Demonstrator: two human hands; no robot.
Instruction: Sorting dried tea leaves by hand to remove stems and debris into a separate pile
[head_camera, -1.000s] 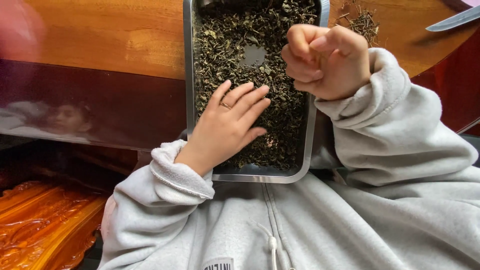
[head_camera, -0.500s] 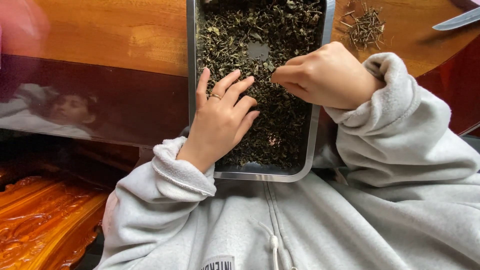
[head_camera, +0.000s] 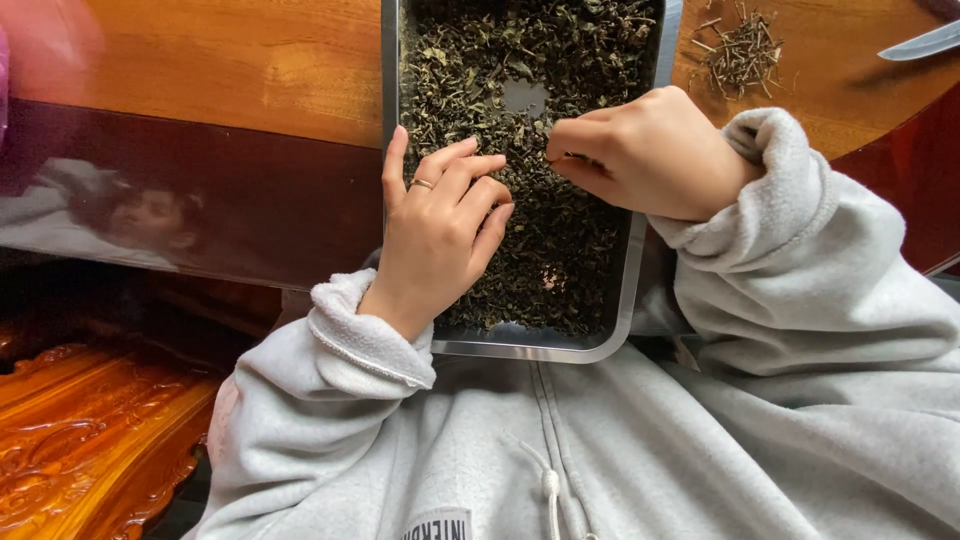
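Left hand (head_camera: 440, 235) lay spread on tea leaves (head_camera: 560, 250) in steel tray (head_camera: 520, 345) on worktop (head_camera: 230, 70). Right hand (head_camera: 640, 155) pinched a stem. Best picked lightly, stems dropped on pile (head_camera: 742, 52).

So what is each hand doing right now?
Left hand: open, resting on dark dried leaves in the rectangular metal tray.
Right hand: pinching some leaves.

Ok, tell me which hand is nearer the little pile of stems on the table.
Right. The right hand is just below-left of the stem pile; the left hand rests farther off, at the tray's left edge.
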